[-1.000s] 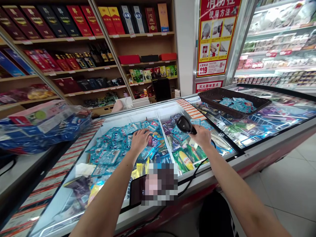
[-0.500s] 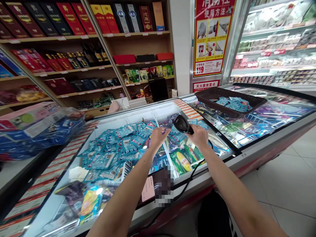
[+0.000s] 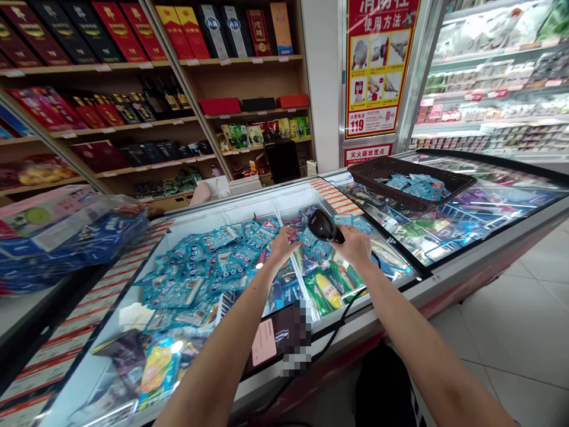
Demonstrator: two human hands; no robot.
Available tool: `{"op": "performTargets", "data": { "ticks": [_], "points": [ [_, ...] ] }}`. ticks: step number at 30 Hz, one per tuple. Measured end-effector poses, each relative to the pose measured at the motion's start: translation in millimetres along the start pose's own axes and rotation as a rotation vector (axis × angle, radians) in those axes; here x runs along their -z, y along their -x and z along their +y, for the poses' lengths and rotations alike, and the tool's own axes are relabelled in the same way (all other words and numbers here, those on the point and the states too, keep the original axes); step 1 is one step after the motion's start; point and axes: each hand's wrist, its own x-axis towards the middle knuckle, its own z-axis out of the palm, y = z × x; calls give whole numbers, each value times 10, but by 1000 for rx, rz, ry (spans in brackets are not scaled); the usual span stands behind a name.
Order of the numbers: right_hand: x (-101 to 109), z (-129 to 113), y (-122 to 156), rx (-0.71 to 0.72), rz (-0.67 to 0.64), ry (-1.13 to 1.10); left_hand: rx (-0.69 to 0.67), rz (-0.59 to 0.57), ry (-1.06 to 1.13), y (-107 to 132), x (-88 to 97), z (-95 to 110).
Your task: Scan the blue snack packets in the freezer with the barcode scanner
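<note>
My right hand (image 3: pixel 354 244) is closed around the handle of a black corded barcode scanner (image 3: pixel 323 225). The scanner's head points left, toward my left hand (image 3: pixel 284 244), which hovers over the freezer with thumb and fingers apart and nothing visible in it. Below and to the left lies a heap of light-blue packets (image 3: pixel 222 261) in the chest freezer (image 3: pixel 213 212). More blue packets sit behind the scanner, and one blue packet (image 3: pixel 343 219) shows just past my right fingers. Under my hands are green bags with a yellow corn picture (image 3: pixel 328 290).
A brown basket (image 3: pixel 462 185) with blue packets rests on the freezer's glass at right. The scanner's black cable (image 3: pixel 342 320) crosses the front edge. Near it lies a phone-like screen (image 3: pixel 264 343), partly pixelated. Plastic-wrapped packs (image 3: pixel 66 237) stand at left; shelves line the back.
The view has shifted slightly. My left hand's fingers have spread a little, and the scanner has tilted slightly in my right hand. The packets look the same.
</note>
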Motion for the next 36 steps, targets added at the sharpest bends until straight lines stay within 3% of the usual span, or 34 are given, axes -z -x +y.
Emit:
{"op": "performTargets", "data": {
  "ticks": [9,16,20,28,36],
  "points": [
    [-5,-5,15,23,-23,4,-10,42,-50,-51,77,-121],
    [-36,-20,27,109,-87,1,-16,253,86,73,191,-248],
    [-32,-45,44,156,-110,-38,-44,209,211,128,166,-234],
    [-18,-75,69,172,-106,-52,-17,251,310,205,179,-155],
    [-15,-83,66,188,-126,-85,-63,232,287,191,163,-157]
  ]
}}
